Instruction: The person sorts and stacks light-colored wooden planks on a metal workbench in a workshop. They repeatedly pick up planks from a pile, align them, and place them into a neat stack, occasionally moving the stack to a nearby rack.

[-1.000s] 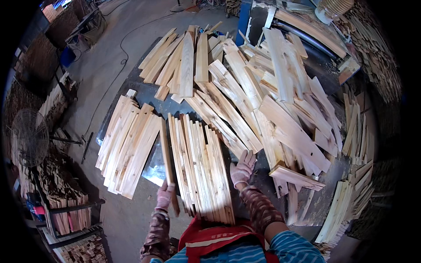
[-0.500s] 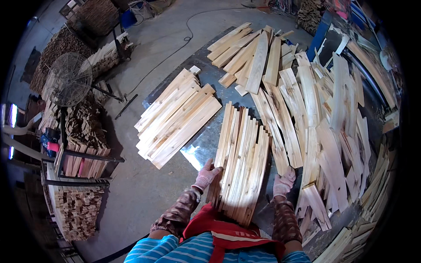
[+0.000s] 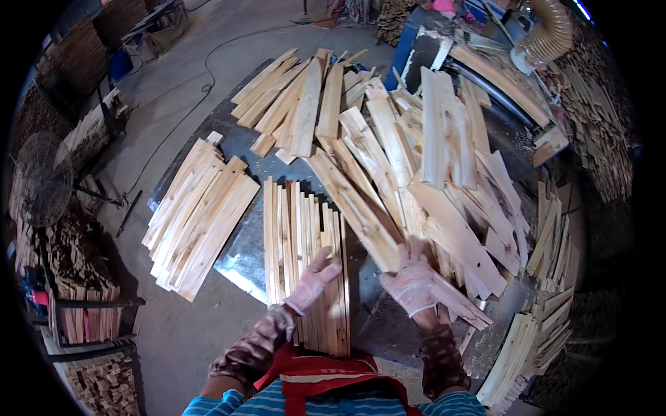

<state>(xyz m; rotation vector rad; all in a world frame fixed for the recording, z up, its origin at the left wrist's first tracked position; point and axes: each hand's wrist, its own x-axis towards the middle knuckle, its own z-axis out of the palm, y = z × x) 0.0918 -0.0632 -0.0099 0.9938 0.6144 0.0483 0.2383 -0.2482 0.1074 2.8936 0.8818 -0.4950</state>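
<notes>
My right hand (image 3: 411,281), in a pale work glove, grips the near end of a wooden board (image 3: 355,208). The board slants away to the far left, its far end by the loose boards. To its left, a row of narrow wooden slats (image 3: 283,229) lies side by side close in front of me. My gloved left hand (image 3: 316,279) is over the right part of this row with its fingers stretched out and nothing held. Whether it touches the slats cannot be made out. A second bundle of boards (image 3: 201,222) lies farther left on the dark metal table (image 3: 239,260).
Loose boards (image 3: 454,222) lie heaped on the right, and more (image 3: 291,97) are spread at the far side. A machine with a roller (image 3: 492,87) and a ribbed hose (image 3: 548,38) is at the far right. A fan (image 3: 41,177) and stacked wood (image 3: 104,385) stand on the left.
The view has turned to the right. My left hand has moved from the slat row's left side to over its right part. The board at my right hand has swung away from its neighbour toward the row.
</notes>
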